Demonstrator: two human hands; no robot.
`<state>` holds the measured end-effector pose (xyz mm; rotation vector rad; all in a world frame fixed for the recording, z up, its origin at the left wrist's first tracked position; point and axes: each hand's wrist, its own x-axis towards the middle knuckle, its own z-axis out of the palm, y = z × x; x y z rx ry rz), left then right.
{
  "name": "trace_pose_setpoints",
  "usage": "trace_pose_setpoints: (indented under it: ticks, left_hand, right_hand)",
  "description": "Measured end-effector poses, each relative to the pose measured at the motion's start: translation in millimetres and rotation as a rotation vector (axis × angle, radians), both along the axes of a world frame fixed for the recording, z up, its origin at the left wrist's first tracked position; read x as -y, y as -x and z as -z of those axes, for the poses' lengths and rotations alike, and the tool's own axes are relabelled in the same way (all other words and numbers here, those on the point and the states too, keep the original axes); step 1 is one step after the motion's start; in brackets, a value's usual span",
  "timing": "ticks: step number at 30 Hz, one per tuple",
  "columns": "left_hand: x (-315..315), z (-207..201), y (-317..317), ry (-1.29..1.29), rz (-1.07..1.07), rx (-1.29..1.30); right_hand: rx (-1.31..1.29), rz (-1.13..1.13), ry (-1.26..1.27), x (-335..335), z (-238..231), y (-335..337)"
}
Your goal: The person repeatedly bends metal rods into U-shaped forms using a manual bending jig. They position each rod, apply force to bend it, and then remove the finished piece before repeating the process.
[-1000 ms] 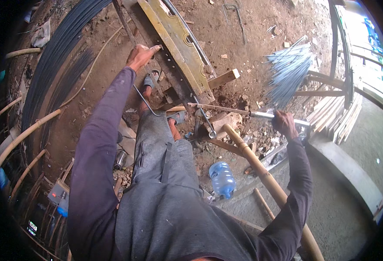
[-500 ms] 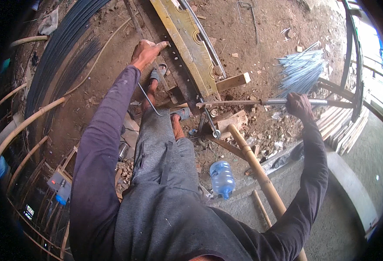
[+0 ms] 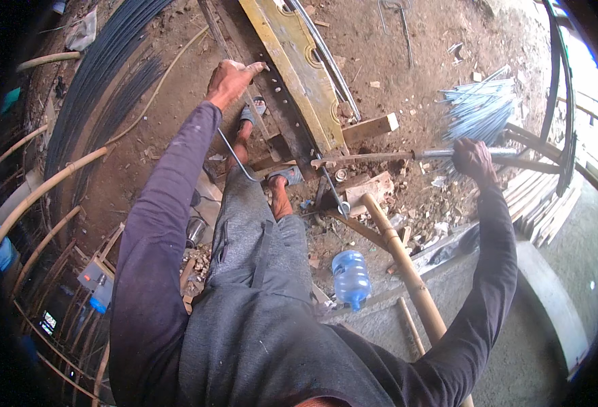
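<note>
My left hand (image 3: pixel 229 83) is closed at the edge of a dark board (image 3: pixel 278 102) dotted with small pegs or holes, its thumb stretched along the top; what the fingers grip is hidden. Below that wrist a thin bent metal rod (image 3: pixel 234 154) shows from behind my sleeve. My right hand (image 3: pixel 474 161) is wrapped around the grey pipe handle of a long rebar bending wrench (image 3: pixel 380 157). The wrench's rusty hooked end rests at the board's near end, by a short metal rod (image 3: pixel 334 186) slanting down from there. A yellow plank (image 3: pixel 295 74) lies along the board.
Bundled dark rods (image 3: pixel 99 74) curve across the ground at left. Cut rods (image 3: pixel 482 105) lie piled at right, near stacked wood strips (image 3: pixel 546 203). A bamboo pole (image 3: pixel 407 275) slants beside a blue water jug (image 3: pixel 351 279). A wood block (image 3: pixel 371 127) juts from the bench.
The view has shifted slightly, so the surroundings sit a little further right. Both hands keep their holds, and the wrench stays at nearly the same angle.
</note>
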<state>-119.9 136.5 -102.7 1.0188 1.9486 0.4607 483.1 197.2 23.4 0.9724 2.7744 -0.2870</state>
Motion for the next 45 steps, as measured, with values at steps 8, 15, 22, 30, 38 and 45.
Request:
trace_pose_setpoints:
  ticks: [8, 15, 22, 30, 38, 45]
  left_hand:
    - [0.4, -0.7, 3.2, -0.003, 0.009, 0.024]
    - [0.2, -2.5, 1.2, -0.082, -0.032, 0.066]
    - [-1.5, 1.7, 5.5, -0.046, 0.059, -0.037]
    - [0.8, -7.9, 0.2, -0.108, 0.042, -0.042]
    - [0.8, -19.3, -5.9, -0.12, -0.017, 0.016]
    - [0.9, -8.5, -1.7, -0.131, 0.026, -0.031]
  right_hand:
    - [-0.019, 0.127, -0.009, 17.2, 40.1, -19.8]
    - [0.007, 0.337, 0.022, 91.2, 53.9, -29.5]
    - [-0.006, 0.269, -0.059, 62.9, 48.3, -29.5]
    - [-0.135, 0.123, -0.153, 20.5, 38.8, -9.2]
    - [-0.084, 0.164, 0.001, 23.8, 48.2, -13.3]
    - [-0.099, 0.205, -0.097, 39.6, 60.7, -23.2]
